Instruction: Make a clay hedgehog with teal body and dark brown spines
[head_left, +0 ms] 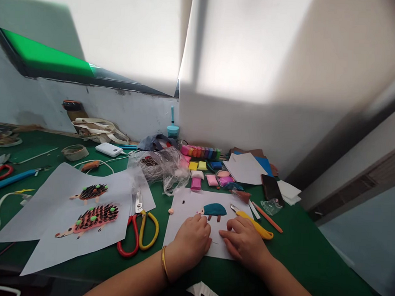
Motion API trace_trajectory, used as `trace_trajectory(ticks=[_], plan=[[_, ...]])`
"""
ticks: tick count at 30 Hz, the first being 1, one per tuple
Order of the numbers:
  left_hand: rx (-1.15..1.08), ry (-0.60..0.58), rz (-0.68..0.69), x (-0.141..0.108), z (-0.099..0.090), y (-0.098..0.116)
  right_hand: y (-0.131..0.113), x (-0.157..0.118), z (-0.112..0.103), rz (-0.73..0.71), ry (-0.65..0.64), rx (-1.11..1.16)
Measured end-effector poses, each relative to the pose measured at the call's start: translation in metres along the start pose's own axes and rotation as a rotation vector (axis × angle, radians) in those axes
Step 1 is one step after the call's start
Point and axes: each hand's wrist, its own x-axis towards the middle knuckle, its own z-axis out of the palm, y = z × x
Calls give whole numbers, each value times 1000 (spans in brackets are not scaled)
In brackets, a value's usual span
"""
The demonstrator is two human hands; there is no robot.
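Observation:
A white sheet of paper (176,234) lies in front of me with a clay hedgehog on it, its body teal (215,209), its head pinkish and its legs brown. My left hand (192,237) rests on the sheet just below the head, fingers curled together; whatever they may pinch is hidden. To its right, my right hand (245,244) lies on the paper under the legs, fingers bent but apart, with nothing visible in them. A small dark bit (183,202) sits on the sheet, and a beige clay ball (171,211) is at its left edge.
Red-and-yellow-handled scissors (138,232) lie left of the sheet, beside papers with two seed-covered hedgehogs (94,220). A yellow utility knife (255,224) and an orange pencil (267,216) lie right. Behind are clay packets (196,183), a plastic bag (160,166) and a dark phone (272,188).

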Motion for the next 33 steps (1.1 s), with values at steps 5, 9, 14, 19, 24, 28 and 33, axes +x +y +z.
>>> trace_trajectory(ticks=[5, 9, 14, 19, 24, 28, 33], plan=[[-9, 7, -43, 0, 1, -1, 2, -1, 2, -9, 49, 52], [-39, 23, -51, -2, 1, -1, 12, -7, 3, 36, 149, 91], [-95, 48, 22, -4, 0, 0, 39, -23, 2, 263, 185, -76], [-136, 63, 121, -6, 0, -1, 59, -32, 5, 358, 76, -122], [-150, 35, 124, -6, -1, -2, 66, -34, 8, 340, 31, -98], [-144, 32, 131, -5, -2, -2, 54, -35, -2, 345, 79, -2], [-129, 52, 133, -4, 0, -2, 21, -35, -27, 386, -155, 282]])
